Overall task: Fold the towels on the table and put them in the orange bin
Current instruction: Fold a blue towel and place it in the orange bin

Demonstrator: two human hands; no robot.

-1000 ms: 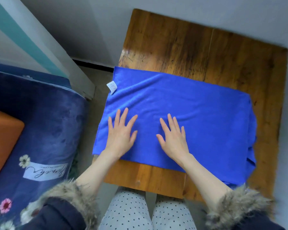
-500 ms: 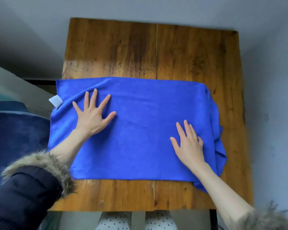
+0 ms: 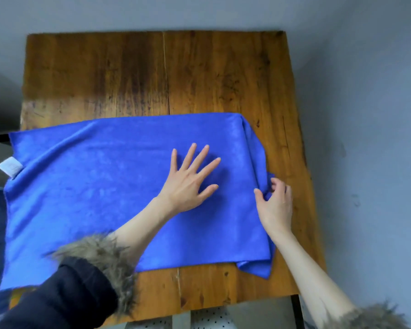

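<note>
Two hands on towel: left hand flat, right hand pinching edge

Blue towel folded flat on table, right edge bunched.

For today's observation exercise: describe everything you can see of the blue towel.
The blue towel is a soft, plush-looking cloth lying flat on the wooden table, its left end overhanging the edge. A white tag sticks out on the left. Its right edge is bunched. The left hand presses flat on it; the right hand pinches the bunched right edge.
</note>
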